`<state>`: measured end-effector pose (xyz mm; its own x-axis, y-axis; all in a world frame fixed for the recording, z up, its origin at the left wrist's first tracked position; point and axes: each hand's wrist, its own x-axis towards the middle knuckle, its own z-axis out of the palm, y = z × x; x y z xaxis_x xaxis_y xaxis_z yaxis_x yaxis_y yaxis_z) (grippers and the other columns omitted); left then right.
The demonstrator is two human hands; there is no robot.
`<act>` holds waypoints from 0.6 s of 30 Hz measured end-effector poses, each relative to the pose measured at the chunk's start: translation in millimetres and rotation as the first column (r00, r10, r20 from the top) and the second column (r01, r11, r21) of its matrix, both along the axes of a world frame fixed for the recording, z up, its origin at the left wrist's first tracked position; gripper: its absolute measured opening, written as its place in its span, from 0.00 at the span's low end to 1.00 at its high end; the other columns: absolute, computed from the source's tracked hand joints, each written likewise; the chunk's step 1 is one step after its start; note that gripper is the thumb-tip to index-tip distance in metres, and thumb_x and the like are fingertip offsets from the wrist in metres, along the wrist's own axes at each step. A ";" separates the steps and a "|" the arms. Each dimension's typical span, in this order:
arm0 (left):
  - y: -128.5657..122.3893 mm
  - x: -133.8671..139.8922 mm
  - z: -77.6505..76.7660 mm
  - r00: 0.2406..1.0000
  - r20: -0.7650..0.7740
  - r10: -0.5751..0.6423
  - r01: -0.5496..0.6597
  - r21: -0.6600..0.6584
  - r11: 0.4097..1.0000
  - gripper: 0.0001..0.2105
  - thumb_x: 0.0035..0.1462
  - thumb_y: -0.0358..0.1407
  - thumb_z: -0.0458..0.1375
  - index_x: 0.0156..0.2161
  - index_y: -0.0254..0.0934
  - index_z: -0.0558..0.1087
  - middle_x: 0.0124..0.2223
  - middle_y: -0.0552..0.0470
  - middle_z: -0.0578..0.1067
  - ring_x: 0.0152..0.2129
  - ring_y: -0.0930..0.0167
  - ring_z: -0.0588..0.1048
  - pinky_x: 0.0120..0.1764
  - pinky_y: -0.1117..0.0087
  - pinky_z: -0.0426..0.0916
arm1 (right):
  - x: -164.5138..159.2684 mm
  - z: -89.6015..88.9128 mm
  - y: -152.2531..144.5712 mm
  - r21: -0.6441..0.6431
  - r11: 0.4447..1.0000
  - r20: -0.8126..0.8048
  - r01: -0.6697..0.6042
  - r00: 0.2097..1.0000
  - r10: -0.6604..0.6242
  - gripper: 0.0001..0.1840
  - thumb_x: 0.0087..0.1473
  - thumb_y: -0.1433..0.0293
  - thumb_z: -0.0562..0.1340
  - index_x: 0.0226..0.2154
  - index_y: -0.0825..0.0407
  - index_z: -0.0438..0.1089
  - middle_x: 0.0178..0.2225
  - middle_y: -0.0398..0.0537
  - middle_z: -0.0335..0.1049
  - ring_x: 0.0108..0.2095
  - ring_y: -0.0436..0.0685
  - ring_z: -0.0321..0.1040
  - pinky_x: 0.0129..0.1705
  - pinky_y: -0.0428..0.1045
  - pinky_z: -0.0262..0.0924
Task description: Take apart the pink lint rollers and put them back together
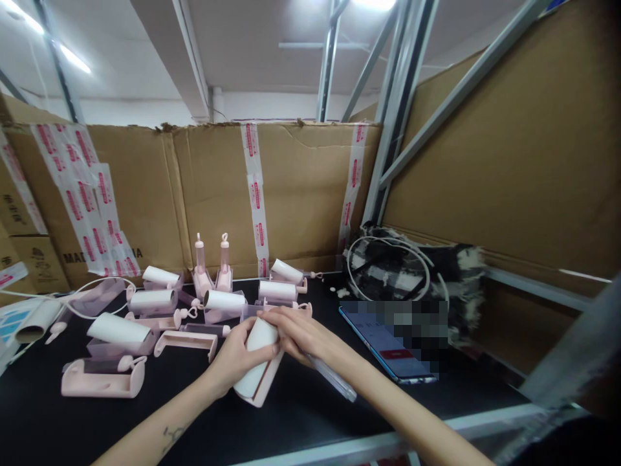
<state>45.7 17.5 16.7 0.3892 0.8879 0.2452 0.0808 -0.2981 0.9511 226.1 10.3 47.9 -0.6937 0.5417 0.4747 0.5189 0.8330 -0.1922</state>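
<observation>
Head cam: white roll [251, 377] in curled L grip [236, 358]; R grip [301, 333] bent over far end, hold unclear.

Cardboard panel [218, 200]: black capitals, I read "MA" at the start and "A" at the end, tape [77, 194] covering the middle | tape: repeated red labels, print too small for me | carton at left [43, 268]: dark marks, unreadable from here | phone [383, 349]: screen blurred.

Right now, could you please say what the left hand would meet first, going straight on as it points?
Likely the right hand, by the white roll the left hand grips; exact depth is unclear.
</observation>
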 end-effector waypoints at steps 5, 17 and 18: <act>-5.1 -1.3 5.4 0.951 0.290 0.105 -0.037 -0.230 0.973 0.22 0.46 0.42 0.61 0.44 0.35 0.62 0.35 0.50 0.75 0.34 0.66 0.75 0.34 0.66 0.71 | 8.4 -8.0 8.5 -0.071 0.997 -0.104 -0.010 0.995 0.002 0.23 0.57 0.75 0.48 0.55 0.48 0.55 0.39 0.48 0.63 0.29 0.50 0.64 0.35 0.47 0.62; 18.2 -30.4 31.1 0.849 -0.362 0.386 -0.293 0.286 0.912 0.20 0.49 0.46 0.56 0.44 0.38 0.62 0.34 0.48 0.74 0.29 0.63 0.75 0.32 0.64 0.68 | 30.9 -38.5 -2.1 -0.055 0.944 -0.246 0.326 0.912 -0.329 0.20 0.57 0.71 0.51 0.53 0.50 0.55 0.47 0.54 0.63 0.48 0.58 0.62 0.48 0.54 0.58; 17.7 -28.7 30.7 0.788 -0.449 0.421 -0.263 0.373 0.890 0.19 0.50 0.46 0.55 0.45 0.39 0.62 0.35 0.47 0.75 0.32 0.61 0.75 0.34 0.63 0.67 | 30.8 -39.6 -1.2 -0.061 0.937 -0.262 0.345 0.900 -0.349 0.20 0.56 0.69 0.52 0.52 0.51 0.55 0.49 0.55 0.61 0.49 0.59 0.60 0.49 0.56 0.57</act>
<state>17.0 35.2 47.4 0.2101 0.9107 0.3555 0.6716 -0.3987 0.6245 256.9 9.1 8.3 -0.3109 0.7324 0.6058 0.7032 0.6060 -0.3718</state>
